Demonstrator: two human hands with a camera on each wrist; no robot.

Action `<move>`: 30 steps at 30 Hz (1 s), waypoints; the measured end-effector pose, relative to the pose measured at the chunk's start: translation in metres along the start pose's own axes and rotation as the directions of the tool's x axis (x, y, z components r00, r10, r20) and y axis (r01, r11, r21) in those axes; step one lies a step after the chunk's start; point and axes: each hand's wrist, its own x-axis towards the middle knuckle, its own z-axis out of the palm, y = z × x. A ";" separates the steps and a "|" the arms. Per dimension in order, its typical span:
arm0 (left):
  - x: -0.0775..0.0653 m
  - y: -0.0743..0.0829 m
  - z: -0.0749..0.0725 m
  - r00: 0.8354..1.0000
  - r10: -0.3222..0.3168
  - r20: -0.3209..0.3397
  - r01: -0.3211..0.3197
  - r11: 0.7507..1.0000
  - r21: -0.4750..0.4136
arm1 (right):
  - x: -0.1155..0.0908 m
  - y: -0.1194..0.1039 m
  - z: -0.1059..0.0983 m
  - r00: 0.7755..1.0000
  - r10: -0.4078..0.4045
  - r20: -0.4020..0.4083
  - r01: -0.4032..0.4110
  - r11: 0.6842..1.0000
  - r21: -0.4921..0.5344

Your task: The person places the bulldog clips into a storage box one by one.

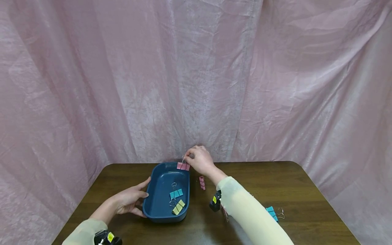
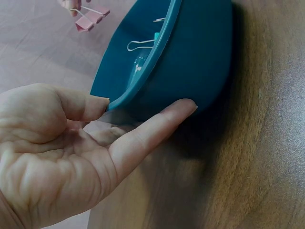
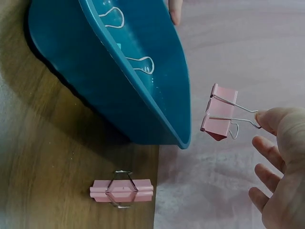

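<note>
My right hand point(image 1: 200, 160) pinches a pink binder clip point(image 1: 183, 166) by a wire handle, its body hanging over the far right corner of a blue plastic bin point(image 1: 147, 204). In the right wrist view the clip point(image 3: 221, 110) hangs apart from the bin wall point(image 3: 90, 76). My left hand point(image 1: 131, 200) rests against the bin's left side. The left wrist view shows its thumb point(image 2: 90, 106) at the rim and a straight finger point(image 2: 157, 126) along the outer wall. Inside the bin lie a teal binder clip point(image 1: 176, 194) and a yellow binder clip point(image 1: 179, 207).
Another pink binder clip point(image 1: 202, 182) lies on the wooden table point(image 1: 260, 177) right of the bin. Farther right is a teal binder clip point(image 1: 271, 213), near my right sleeve point(image 1: 245, 207). Wire handles point(image 1: 225, 215) show partly under that forearm. A pink curtain point(image 1: 196, 81) hangs behind the table.
</note>
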 end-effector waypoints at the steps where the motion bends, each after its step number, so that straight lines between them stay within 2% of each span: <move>1: 0.000 0.000 0.000 1.000 -0.002 -0.002 0.002 1.000 0.000 | 0.000 0.000 0.002 1.000 0.007 0.007 -0.007 1.000 0.000; 8: 0.001 0.001 0.003 1.000 -0.018 -0.019 0.018 1.000 -0.003 | 0.000 -0.001 0.009 0.999 0.020 0.039 -0.020 1.000 -0.003; 15: -0.002 0.003 0.004 1.000 -0.004 0.016 0.004 1.000 -0.013 | -0.001 -0.001 0.015 0.999 0.017 0.048 -0.017 1.000 -0.017; 21: -0.002 0.003 0.005 1.000 -0.001 0.021 0.002 1.000 -0.020 | -0.001 0.000 0.020 0.999 0.007 0.041 -0.006 1.000 -0.029; 30: -0.002 0.004 0.005 1.000 -0.009 0.007 0.010 1.000 -0.016 | -0.004 -0.001 0.020 0.996 0.041 0.078 -0.041 0.999 -0.001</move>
